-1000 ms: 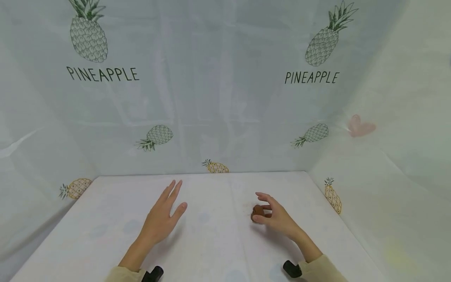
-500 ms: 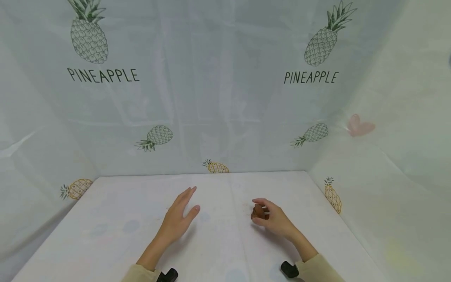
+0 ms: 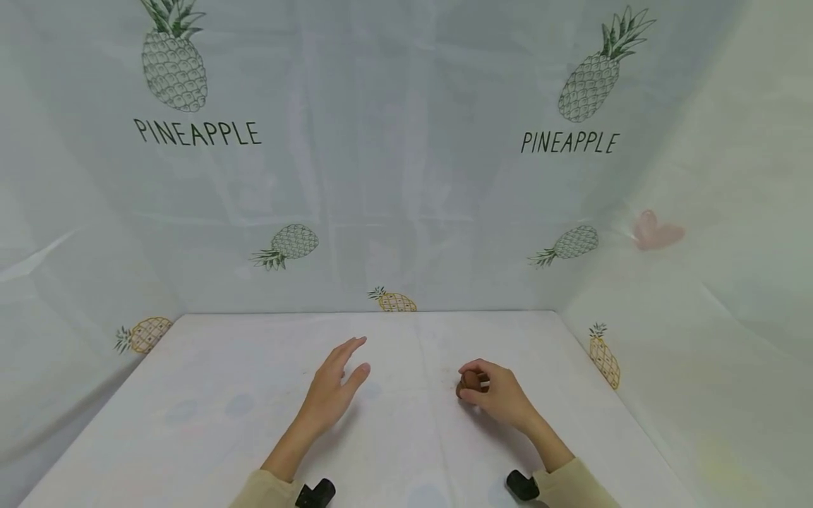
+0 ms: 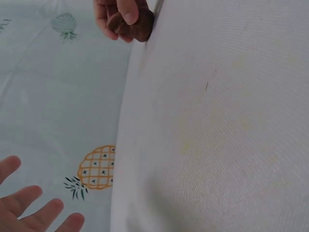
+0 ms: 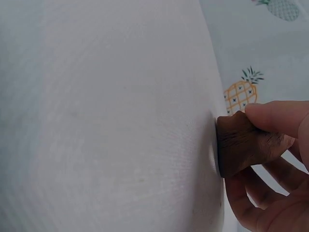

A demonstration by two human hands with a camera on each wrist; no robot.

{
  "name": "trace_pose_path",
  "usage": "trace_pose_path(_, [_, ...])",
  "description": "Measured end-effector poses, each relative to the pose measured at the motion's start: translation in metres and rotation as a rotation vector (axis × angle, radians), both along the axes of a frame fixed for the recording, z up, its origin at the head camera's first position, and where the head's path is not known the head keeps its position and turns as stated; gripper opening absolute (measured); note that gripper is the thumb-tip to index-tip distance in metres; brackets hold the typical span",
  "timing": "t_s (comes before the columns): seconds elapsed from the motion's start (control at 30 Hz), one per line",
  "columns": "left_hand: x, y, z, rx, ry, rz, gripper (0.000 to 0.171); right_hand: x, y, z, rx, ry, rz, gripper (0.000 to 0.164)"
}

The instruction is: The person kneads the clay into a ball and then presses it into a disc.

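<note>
My right hand point(image 3: 498, 395) pinches a small brown knobbly object point(image 3: 471, 382) between thumb and fingers, right of the table's middle. Up close in the right wrist view, this brown object point(image 5: 246, 145) has a flat base, a carved or creased surface and a narrower end under the thumb. Its base stands right at the white cloth. My left hand point(image 3: 332, 391) hovers over the cloth to the left, fingers extended, thumb apart, holding nothing. Several of its fingertips point(image 4: 53, 208) show at the lower left of the left wrist view, apart from the brown object point(image 4: 140, 24).
A white cloth point(image 3: 394, 437) covers the table. Behind it rises a pale curtain point(image 3: 406, 176) printed with pineapples, and similar sheets stand at both sides. Each wrist carries a black camera, the left camera point(image 3: 315, 493) and the right camera point(image 3: 523, 485).
My left hand has moved right, toward the middle of the table. My right hand stays in place with the brown object, its raised index finger now lowered onto the object's top.
</note>
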State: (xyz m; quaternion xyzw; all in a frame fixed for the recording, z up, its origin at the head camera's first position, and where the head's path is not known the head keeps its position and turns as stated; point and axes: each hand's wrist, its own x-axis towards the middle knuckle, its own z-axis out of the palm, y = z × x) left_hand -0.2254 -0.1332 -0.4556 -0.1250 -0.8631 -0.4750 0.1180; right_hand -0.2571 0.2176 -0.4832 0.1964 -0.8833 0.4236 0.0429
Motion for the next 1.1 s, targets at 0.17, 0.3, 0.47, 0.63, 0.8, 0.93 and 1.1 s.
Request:
trace_pose_path(0.17, [-0.002,0.005,0.002,0.0,0.016,0.002,0.056,0.0,0.0,0.002,-0.033,0.005,-0.031,0.034])
trace_pose_path(0.3, [-0.004,0.008,0.004,0.015,0.017,0.0,0.054,0.0,-0.001,0.005,-0.046,0.014,-0.061,0.031])
trace_pose_path(0.47, [-0.008,0.009,0.008,0.031,0.016,0.014,0.051,0.0,-0.005,0.029,-0.131,0.087,-0.087,0.031])
trace_pose_path(0.63, [-0.009,0.01,0.011,0.076,0.002,0.015,0.05,-0.002,-0.012,0.059,-0.21,0.132,-0.04,0.033])
trace_pose_path(0.8, [-0.013,0.014,0.016,0.164,-0.005,-0.007,0.047,-0.001,-0.021,0.072,-0.262,0.122,-0.033,0.032])
trace_pose_path(0.93, [-0.016,0.017,0.026,0.294,0.013,-0.055,0.048,0.0,-0.034,0.081,-0.299,0.115,-0.03,0.031])
trace_pose_path(1.1, [-0.02,0.021,0.04,0.446,0.052,-0.114,0.05,0.001,-0.056,0.092,-0.362,0.122,0.012,0.028])
